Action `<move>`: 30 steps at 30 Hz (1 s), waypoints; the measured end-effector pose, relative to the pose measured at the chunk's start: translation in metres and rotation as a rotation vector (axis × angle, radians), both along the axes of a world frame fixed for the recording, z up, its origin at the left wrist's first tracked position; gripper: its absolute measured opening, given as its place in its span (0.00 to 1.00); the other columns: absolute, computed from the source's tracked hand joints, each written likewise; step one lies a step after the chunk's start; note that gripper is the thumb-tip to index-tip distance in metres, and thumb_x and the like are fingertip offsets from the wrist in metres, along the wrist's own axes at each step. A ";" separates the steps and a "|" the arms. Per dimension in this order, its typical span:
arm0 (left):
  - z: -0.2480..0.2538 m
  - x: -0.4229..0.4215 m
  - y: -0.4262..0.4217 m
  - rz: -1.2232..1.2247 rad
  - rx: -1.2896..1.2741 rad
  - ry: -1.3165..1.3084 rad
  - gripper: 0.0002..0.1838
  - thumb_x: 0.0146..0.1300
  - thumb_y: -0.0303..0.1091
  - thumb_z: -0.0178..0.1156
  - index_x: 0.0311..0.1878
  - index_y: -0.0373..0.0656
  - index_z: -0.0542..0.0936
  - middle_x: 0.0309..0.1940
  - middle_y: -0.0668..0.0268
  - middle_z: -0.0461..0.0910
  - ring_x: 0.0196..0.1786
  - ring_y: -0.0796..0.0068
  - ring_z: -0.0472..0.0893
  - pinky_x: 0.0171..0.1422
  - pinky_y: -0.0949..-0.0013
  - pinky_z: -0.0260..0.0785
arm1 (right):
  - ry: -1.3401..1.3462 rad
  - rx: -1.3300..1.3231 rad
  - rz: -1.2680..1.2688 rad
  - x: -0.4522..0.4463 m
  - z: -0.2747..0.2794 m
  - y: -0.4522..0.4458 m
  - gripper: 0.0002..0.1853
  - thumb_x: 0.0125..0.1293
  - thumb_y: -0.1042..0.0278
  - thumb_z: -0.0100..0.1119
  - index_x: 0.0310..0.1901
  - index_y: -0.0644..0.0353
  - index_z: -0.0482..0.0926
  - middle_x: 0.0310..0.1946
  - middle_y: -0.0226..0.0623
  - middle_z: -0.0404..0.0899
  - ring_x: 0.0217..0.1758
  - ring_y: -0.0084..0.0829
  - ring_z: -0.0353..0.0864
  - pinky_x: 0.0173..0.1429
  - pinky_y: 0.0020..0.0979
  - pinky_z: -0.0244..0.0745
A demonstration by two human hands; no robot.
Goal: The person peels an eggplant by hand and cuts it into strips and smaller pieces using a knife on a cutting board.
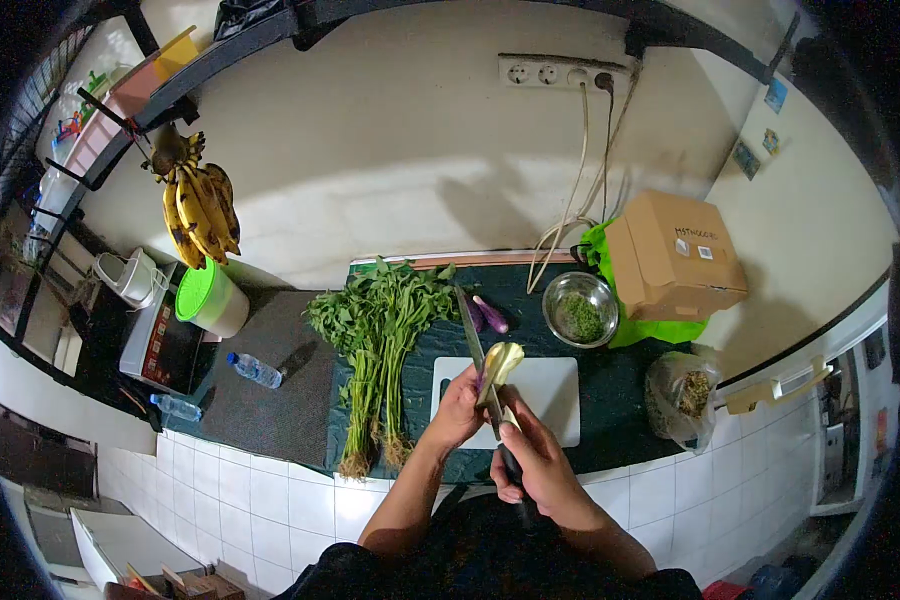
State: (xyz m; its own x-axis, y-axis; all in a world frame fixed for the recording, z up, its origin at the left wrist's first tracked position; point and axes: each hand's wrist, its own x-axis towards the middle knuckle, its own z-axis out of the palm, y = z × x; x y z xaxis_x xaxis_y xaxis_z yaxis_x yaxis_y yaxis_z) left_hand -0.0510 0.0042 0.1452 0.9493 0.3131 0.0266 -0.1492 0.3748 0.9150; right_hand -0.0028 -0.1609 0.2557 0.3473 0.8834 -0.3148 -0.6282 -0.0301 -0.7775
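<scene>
My left hand [458,410] is closed around an eggplant [504,360] that is cut open, its pale flesh showing. My right hand [537,462] grips the black handle of a long kitchen knife [471,326], whose blade runs up alongside the eggplant and points away from me. Both hands are above the front of a white cutting board [562,395]. Behind the board lie purple eggplants [491,315], partly hidden by the blade. Left of the board, a large bunch of leafy greens [382,350] lies with its roots toward me.
A metal bowl [552,310] holds chopped greens. Beside it are a cardboard box [675,255] and a plastic bag [660,395]. Water bottles [255,370] and a green-lidded container [220,305] stand left. Bananas [202,210] hang above; cables [582,170] run down the wall.
</scene>
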 end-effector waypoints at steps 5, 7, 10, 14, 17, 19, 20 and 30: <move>0.026 0.007 -0.016 0.014 -0.469 -0.077 0.49 0.59 0.69 0.62 0.70 0.39 0.65 0.47 0.69 0.77 0.43 0.80 0.78 0.44 0.74 0.73 | -0.070 0.005 -0.078 -0.001 -0.006 0.000 0.31 0.79 0.59 0.46 0.77 0.54 0.49 0.48 0.43 0.73 0.17 0.22 0.70 0.15 0.23 0.60; 0.007 0.005 -0.013 -0.021 -0.524 -0.128 0.46 0.60 0.63 0.64 0.71 0.39 0.64 0.50 0.67 0.78 0.48 0.77 0.79 0.51 0.71 0.74 | -0.100 0.024 -0.098 0.001 -0.005 0.000 0.31 0.79 0.59 0.47 0.77 0.56 0.49 0.55 0.43 0.71 0.18 0.23 0.71 0.14 0.23 0.61; -0.016 0.004 0.001 -0.189 -0.661 -0.258 0.42 0.61 0.53 0.68 0.70 0.36 0.64 0.55 0.61 0.78 0.58 0.71 0.79 0.65 0.65 0.73 | -0.078 0.032 -0.076 0.007 -0.003 0.000 0.31 0.79 0.59 0.47 0.77 0.56 0.50 0.55 0.44 0.71 0.18 0.23 0.71 0.14 0.23 0.61; -0.007 -0.001 -0.001 -0.095 -0.573 -0.208 0.42 0.59 0.53 0.71 0.66 0.30 0.68 0.56 0.57 0.78 0.56 0.69 0.81 0.61 0.66 0.76 | -0.050 0.023 0.024 0.013 0.000 -0.003 0.30 0.79 0.61 0.47 0.77 0.56 0.50 0.51 0.43 0.73 0.19 0.22 0.72 0.14 0.23 0.61; -0.021 -0.001 0.003 -0.137 -0.649 -0.222 0.38 0.58 0.50 0.72 0.63 0.32 0.72 0.53 0.58 0.81 0.55 0.66 0.82 0.64 0.62 0.73 | -0.023 0.012 0.049 0.014 -0.001 -0.001 0.30 0.79 0.62 0.47 0.77 0.55 0.50 0.48 0.41 0.74 0.19 0.21 0.73 0.14 0.22 0.61; -0.021 0.002 0.000 -0.130 -0.661 -0.244 0.37 0.58 0.50 0.72 0.62 0.33 0.73 0.53 0.58 0.81 0.54 0.66 0.82 0.64 0.62 0.74 | -0.048 0.004 0.030 0.015 -0.001 0.003 0.30 0.79 0.63 0.47 0.77 0.55 0.51 0.47 0.40 0.75 0.19 0.21 0.73 0.14 0.23 0.61; -0.020 0.004 -0.001 -0.120 -0.673 -0.264 0.35 0.58 0.50 0.72 0.60 0.33 0.74 0.54 0.58 0.81 0.54 0.66 0.82 0.63 0.61 0.74 | -0.063 -0.009 0.013 0.015 0.000 0.005 0.30 0.79 0.63 0.48 0.77 0.54 0.52 0.46 0.40 0.74 0.18 0.21 0.72 0.14 0.23 0.61; -0.010 0.007 -0.003 -0.087 -0.491 -0.183 0.38 0.58 0.54 0.72 0.63 0.37 0.72 0.55 0.57 0.80 0.56 0.64 0.81 0.59 0.61 0.77 | -0.089 -0.056 -0.031 0.024 0.001 0.009 0.26 0.78 0.61 0.50 0.74 0.52 0.59 0.17 0.32 0.68 0.14 0.20 0.63 0.16 0.23 0.59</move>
State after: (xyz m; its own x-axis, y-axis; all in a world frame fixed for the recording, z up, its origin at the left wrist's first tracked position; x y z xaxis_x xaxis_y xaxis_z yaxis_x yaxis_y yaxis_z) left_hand -0.0444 0.0008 0.1356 0.9659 0.2509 0.0646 -0.2397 0.7706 0.5905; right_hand 0.0214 -0.1521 0.2567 0.4031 0.8537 -0.3297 -0.5582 -0.0562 -0.8278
